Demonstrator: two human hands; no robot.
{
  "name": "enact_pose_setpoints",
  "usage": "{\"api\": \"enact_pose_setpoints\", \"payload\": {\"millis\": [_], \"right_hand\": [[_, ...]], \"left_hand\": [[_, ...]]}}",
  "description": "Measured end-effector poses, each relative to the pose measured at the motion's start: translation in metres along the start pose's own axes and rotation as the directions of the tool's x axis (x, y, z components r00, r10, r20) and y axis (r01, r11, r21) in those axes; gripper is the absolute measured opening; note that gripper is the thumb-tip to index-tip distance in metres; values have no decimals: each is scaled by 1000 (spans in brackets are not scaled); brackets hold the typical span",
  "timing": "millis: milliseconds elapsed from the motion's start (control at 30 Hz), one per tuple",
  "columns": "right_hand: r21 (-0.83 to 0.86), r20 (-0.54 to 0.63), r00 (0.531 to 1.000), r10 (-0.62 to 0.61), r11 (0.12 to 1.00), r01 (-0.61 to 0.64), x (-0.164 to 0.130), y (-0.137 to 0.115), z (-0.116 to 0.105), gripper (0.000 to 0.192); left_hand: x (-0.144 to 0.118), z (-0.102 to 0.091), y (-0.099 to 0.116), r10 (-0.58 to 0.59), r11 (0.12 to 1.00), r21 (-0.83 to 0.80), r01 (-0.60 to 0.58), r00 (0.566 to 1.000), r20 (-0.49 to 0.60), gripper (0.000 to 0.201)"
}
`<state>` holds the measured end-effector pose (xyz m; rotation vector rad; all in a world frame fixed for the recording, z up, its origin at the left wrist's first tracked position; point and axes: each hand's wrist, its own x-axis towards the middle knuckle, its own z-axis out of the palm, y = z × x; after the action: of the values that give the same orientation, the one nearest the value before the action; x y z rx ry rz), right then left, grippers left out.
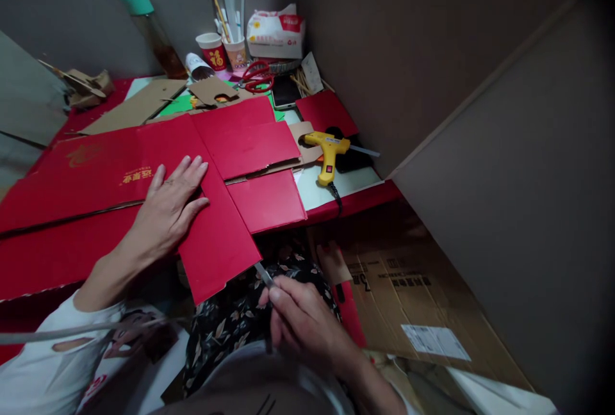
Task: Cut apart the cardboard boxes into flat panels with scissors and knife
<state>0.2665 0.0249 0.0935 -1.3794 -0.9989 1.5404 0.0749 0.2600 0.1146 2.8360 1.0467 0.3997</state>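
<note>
A large red cardboard box, opened flat (225, 245), spreads over the table with its flaps apart and gold lettering on one panel. My left hand (168, 203) lies flat on it, fingers stretched out, pressing on the panel beside a narrow flap. My right hand (300, 312) is closed around a utility knife (263, 274). Its narrow metal blade points up and left and meets the corner of the near flap, which overhangs the table edge above my lap. The knife's handle is mostly hidden in my fingers.
A yellow glue gun (329, 152) with a black cord lies at the right of the table. Behind are red-handled scissors (258, 77), a phone (285, 91), paper cups (211, 51), a tissue pack (275, 34) and a bottle (161, 43). A brown carton (398, 287) stands below right.
</note>
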Motion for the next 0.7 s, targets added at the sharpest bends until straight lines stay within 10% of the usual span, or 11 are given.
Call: {"api": "enact_pose_setpoints", "payload": {"millis": [700], "right_hand": [[-54,-121,992,19,998,-25,8,-2,7,40]], "left_hand": [[-6,-1,-1,153,975,152,-163,985,76,92]]}}
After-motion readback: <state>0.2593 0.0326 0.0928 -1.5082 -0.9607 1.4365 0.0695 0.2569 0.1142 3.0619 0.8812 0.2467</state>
